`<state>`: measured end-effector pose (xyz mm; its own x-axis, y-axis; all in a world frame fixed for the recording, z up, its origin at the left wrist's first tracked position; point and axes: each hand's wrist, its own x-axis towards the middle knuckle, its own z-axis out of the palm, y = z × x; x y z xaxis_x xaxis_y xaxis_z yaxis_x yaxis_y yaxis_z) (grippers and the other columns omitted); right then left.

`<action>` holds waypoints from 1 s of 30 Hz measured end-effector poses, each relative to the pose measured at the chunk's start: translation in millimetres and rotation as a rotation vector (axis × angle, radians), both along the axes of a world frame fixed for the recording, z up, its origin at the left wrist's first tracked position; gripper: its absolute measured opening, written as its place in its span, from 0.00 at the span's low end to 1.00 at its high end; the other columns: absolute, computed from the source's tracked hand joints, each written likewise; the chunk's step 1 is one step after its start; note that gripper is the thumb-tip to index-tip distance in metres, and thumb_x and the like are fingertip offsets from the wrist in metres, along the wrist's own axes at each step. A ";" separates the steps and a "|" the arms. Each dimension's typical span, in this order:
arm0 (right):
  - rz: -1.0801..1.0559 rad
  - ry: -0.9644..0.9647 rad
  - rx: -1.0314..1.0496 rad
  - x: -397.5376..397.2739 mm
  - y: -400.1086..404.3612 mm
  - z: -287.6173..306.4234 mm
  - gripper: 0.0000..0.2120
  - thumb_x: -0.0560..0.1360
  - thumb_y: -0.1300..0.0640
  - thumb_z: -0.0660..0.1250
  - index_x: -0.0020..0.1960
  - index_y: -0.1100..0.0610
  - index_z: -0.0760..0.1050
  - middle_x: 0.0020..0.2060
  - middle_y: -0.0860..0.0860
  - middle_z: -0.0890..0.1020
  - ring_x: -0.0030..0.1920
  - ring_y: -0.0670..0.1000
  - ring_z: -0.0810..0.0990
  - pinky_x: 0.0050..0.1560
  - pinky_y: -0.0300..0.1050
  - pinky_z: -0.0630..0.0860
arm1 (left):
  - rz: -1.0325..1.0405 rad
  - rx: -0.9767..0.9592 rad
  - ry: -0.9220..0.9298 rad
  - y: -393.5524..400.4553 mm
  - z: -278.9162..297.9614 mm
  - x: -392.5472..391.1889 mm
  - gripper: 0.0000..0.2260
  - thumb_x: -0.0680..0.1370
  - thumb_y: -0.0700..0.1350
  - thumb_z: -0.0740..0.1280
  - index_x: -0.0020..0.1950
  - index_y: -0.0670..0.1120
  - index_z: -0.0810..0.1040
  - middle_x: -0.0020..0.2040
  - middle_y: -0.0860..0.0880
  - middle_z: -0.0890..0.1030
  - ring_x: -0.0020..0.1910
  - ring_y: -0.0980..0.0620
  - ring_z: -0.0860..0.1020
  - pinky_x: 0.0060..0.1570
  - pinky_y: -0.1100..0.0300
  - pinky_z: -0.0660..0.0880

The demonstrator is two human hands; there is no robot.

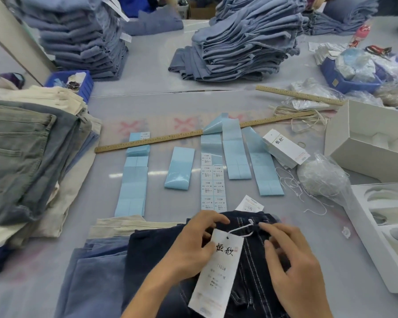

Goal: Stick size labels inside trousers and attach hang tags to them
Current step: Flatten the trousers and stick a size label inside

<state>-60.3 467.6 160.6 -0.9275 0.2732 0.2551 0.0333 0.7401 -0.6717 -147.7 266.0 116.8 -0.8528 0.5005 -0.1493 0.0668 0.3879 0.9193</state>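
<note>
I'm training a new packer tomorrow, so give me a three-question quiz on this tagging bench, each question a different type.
1. True or false: the hang tag lies on the dark trousers, with a white string running from its hole.
2. Which strip still carries printed size labels?
A. the label sheet just beyond the hands
B. the folded strip left of it
C. the strip nearest the tag stack
3. Fill in: the spare hang tag stack lies beside the far end of a wooden ____.

Key: 1 true; 2 A; 3 ruler. The left hand holds the tag's edge; the right hand works the string.
</note>
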 end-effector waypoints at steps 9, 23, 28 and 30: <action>0.696 0.003 0.133 -23.8 -100.6 10.2 0.19 0.62 0.66 0.84 0.49 0.51 0.86 0.44 0.44 0.84 0.42 0.44 0.84 0.43 0.37 0.80 | 0.884 0.098 0.118 -141.4 10.3 -35.5 0.17 0.77 0.36 0.72 0.56 0.57 0.78 0.54 0.56 0.81 0.49 0.57 0.80 0.46 0.69 0.76; 0.721 -0.379 -0.005 -102.3 -218.6 3.8 0.11 0.79 0.56 0.71 0.54 0.41 0.82 0.49 0.37 0.82 0.50 0.42 0.81 0.53 0.36 0.76 | 1.742 0.255 -0.499 -432.6 -58.8 -111.3 0.35 0.71 0.49 0.79 0.72 0.37 0.70 0.69 0.39 0.76 0.63 0.37 0.77 0.65 0.43 0.76; 0.690 -0.330 -0.038 -132.6 -264.9 11.0 0.11 0.82 0.56 0.66 0.60 0.45 0.81 0.51 0.38 0.81 0.50 0.42 0.79 0.53 0.37 0.77 | 1.812 0.414 -0.489 -473.7 -66.2 -130.5 0.40 0.66 0.50 0.83 0.72 0.41 0.69 0.68 0.41 0.77 0.63 0.41 0.78 0.64 0.43 0.77; 0.669 -0.316 -0.074 -138.8 -277.9 13.7 0.11 0.82 0.57 0.66 0.61 0.46 0.81 0.52 0.38 0.82 0.51 0.41 0.80 0.53 0.36 0.77 | 1.772 0.445 -0.494 -482.3 -60.1 -141.6 0.43 0.66 0.55 0.82 0.74 0.42 0.68 0.69 0.43 0.76 0.64 0.41 0.77 0.66 0.45 0.75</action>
<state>-199.0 189.7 174.3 -0.9277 -0.3701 -0.0486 -0.2091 0.6232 -0.7536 -289.3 -216.3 56.7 -0.2835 -0.7208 -0.6326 -0.3533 -0.5347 0.7676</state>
